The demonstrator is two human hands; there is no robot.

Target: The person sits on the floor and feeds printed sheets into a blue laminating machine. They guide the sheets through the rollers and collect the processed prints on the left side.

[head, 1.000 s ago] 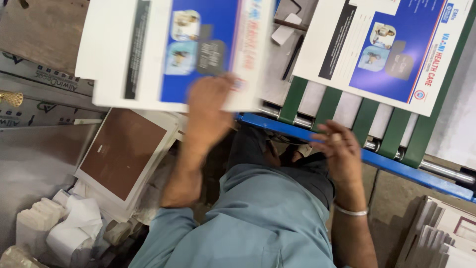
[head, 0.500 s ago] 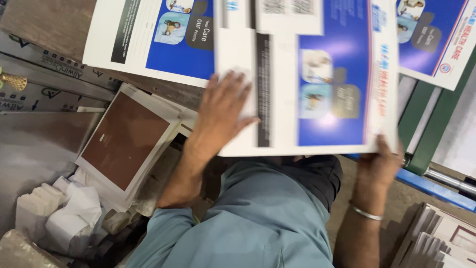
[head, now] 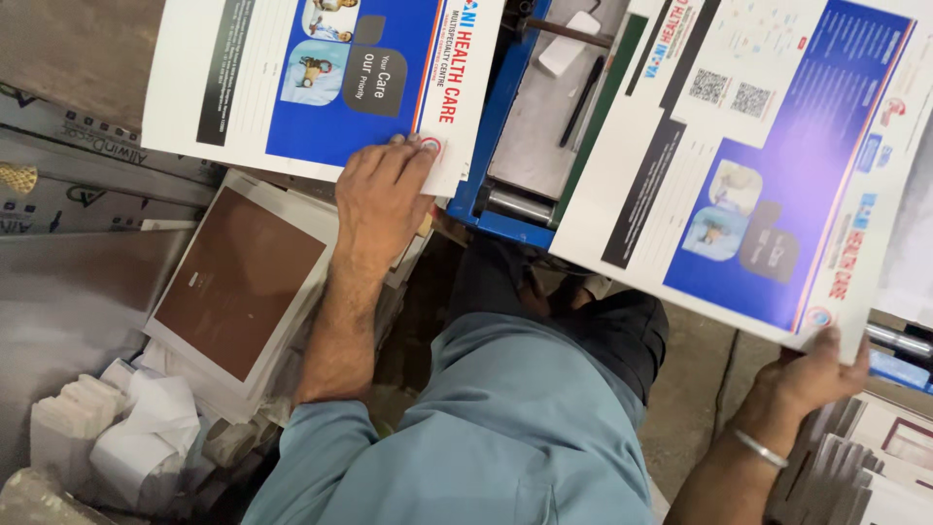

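Right hand [head: 814,367]: pinches the near corner of a big printed sheet [head: 748,156] — thin, floppy, likely to sag; best supported at two edges.
Left hand [head: 381,194]: fingers together, flat on a second sheet [head: 292,87].
Beyond: blue machine frame [head: 496,126] between sheets.

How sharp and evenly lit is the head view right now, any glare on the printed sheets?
Head view: left hand and left printed sheet sharp; right printed sheet carries a soft whitish sheen and is slightly softer; right hand in dimmer light; lower-left paper stacks shadowed.
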